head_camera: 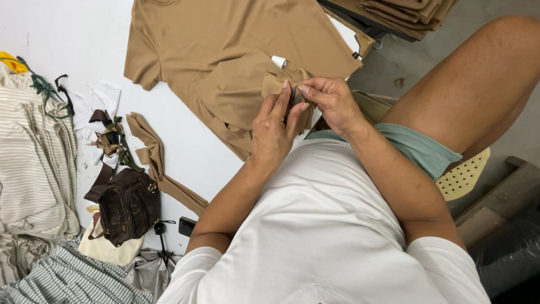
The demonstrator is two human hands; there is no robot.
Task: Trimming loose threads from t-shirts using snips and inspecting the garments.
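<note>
Head view, looking straight down. Left hand [274, 132] and right hand [333, 101] brought close together above the lap, both sets of fingers [287, 98] pinching one small tan fabric piece [274, 84] at the lower edge of the tan t-shirt [236, 56]. Thumb and forefingers pressed onto the cloth from both sides, probably to keep a fold or a seam taut and near the eyes; exact grip under the cloth hidden. T-shirt spread flat on the white surface [79, 39], hem drawn toward the body so that the worked edge sits within easy reach. Small white label [278, 61] just beside the pinched piece.

Left of the shirt: loose tan strip [154, 160], scraps of white paper and dark ribbon [109, 135], apart from the hands. Further left, striped cloth [34, 169] heaped at the surface's edge. Dark brown bag [128, 207], zipped shut, contents not visible, resting on a cream pouch. Top right, stack of folded tan garments [405, 14], well apart. Pale yellow perforated seat [464, 177] under the thigh.
</note>
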